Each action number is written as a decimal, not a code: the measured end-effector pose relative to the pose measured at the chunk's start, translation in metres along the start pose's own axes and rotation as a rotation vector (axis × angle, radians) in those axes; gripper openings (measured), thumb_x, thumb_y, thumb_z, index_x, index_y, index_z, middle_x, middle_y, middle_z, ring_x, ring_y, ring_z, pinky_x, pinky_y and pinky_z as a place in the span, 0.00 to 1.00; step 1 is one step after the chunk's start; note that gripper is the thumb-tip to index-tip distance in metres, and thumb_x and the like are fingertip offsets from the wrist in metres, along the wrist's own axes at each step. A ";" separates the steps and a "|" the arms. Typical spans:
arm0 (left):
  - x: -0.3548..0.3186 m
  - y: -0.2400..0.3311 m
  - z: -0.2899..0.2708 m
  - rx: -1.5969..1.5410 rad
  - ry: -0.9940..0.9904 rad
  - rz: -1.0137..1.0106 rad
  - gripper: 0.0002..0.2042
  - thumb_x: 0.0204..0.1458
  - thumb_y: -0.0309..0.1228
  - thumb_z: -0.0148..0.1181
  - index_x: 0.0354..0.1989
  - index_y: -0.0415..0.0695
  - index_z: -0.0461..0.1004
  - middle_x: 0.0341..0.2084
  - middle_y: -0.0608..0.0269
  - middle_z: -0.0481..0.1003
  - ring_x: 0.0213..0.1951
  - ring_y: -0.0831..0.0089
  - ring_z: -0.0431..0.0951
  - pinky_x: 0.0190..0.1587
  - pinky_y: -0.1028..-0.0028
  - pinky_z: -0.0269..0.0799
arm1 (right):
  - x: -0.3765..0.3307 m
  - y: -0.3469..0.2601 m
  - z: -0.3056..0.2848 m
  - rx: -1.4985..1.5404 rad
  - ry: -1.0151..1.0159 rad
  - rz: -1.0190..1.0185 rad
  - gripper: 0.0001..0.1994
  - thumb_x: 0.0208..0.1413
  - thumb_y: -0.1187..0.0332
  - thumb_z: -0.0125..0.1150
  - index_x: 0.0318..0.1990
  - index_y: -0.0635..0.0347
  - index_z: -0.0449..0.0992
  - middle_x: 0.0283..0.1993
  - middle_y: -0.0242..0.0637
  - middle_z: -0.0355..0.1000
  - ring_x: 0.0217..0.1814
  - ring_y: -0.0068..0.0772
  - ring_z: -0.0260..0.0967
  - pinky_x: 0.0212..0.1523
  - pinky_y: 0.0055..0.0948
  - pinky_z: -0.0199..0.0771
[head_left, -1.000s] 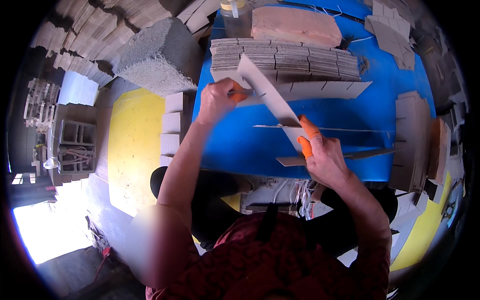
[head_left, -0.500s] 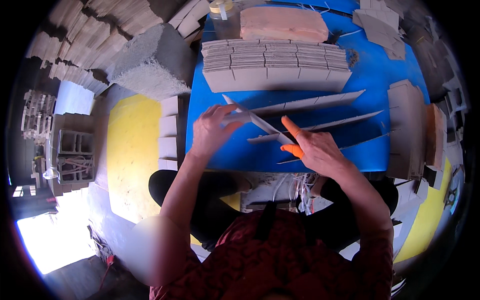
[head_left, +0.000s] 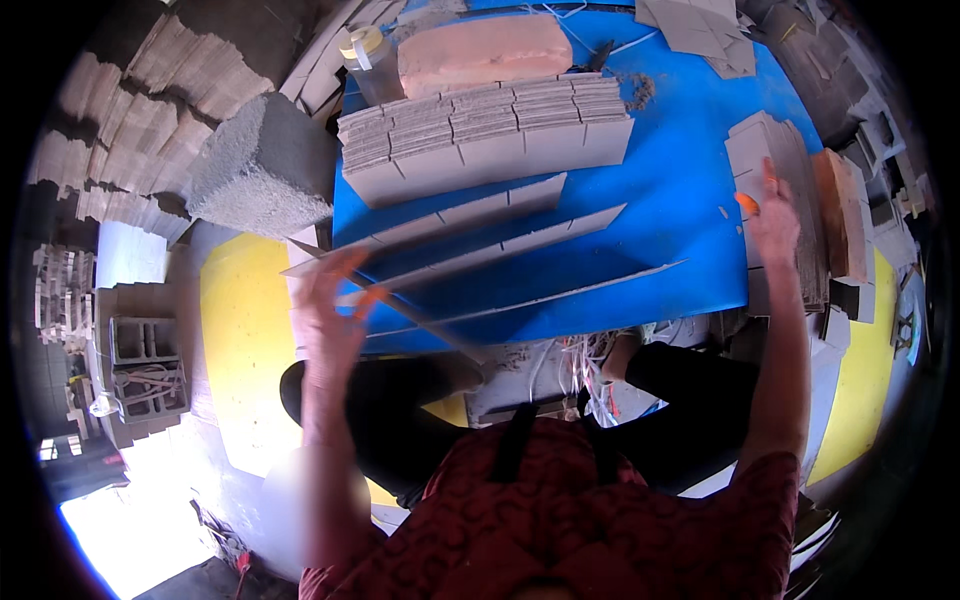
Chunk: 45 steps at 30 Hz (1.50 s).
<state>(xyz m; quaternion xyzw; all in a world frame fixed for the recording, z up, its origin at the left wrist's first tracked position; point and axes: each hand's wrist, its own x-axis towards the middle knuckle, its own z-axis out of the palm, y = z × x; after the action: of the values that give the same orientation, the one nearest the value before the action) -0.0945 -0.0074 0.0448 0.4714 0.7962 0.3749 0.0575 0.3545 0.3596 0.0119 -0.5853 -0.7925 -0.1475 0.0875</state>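
My left hand (head_left: 335,310), somewhat blurred, is closed around a grey cardboard strip (head_left: 430,322) that slants across the left ends of three longer slotted strips. Those three, a far strip (head_left: 475,212), a middle strip (head_left: 510,247) and a near strip (head_left: 560,300), stand on edge and roughly parallel on the blue tabletop (head_left: 680,200). Over at the right, my right hand (head_left: 775,228) is at a stack of cardboard pieces (head_left: 755,145), thumb and forefinger apart. Orange covers sit on that thumb and forefinger. Nothing shows between them.
Behind the strips stands a row of slotted cardboard (head_left: 490,145), backed by a reddish brick (head_left: 485,52) and a yellow-lidded jar (head_left: 370,60). A concrete block (head_left: 260,165) is at the left, another brick (head_left: 838,215) beyond the right stack. Loose cardboard (head_left: 700,35) lies far right.
My right hand has let go of the slanting strip and moved right to the stack. My left hand now grips that strip, and the strips appear farther left as the view has shifted.
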 end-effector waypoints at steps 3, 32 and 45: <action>-0.010 0.064 0.044 0.325 -0.245 0.337 0.29 0.40 0.37 0.76 0.54 0.53 0.76 0.62 0.57 0.67 0.66 0.60 0.64 0.67 0.53 0.56 | -0.003 0.068 0.039 -0.262 0.017 0.113 0.24 0.55 0.69 0.63 0.60 0.60 0.68 0.65 0.46 0.62 0.59 0.51 0.68 0.56 0.46 0.72; -0.002 0.094 0.123 0.201 -0.391 0.403 0.04 0.47 0.34 0.72 0.31 0.52 0.86 0.61 0.63 0.66 0.66 0.65 0.63 0.71 0.50 0.45 | -0.018 0.059 0.009 -0.021 0.154 0.106 0.14 0.57 0.72 0.57 0.50 0.62 0.75 0.39 0.52 0.76 0.44 0.53 0.76 0.44 0.48 0.75; -0.002 0.096 0.122 0.196 -0.410 0.387 0.04 0.47 0.34 0.72 0.30 0.53 0.86 0.61 0.63 0.67 0.66 0.65 0.63 0.71 0.51 0.43 | -0.059 -0.082 -0.049 1.014 0.206 -0.191 0.32 0.43 0.89 0.46 0.60 0.62 0.70 0.38 0.52 0.77 0.34 0.44 0.78 0.37 0.34 0.77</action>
<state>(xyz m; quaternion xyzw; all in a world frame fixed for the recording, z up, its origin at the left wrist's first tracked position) 0.0285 0.0831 0.0199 0.6837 0.6956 0.1973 0.0985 0.2924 0.2673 0.0287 -0.3769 -0.8015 0.1904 0.4235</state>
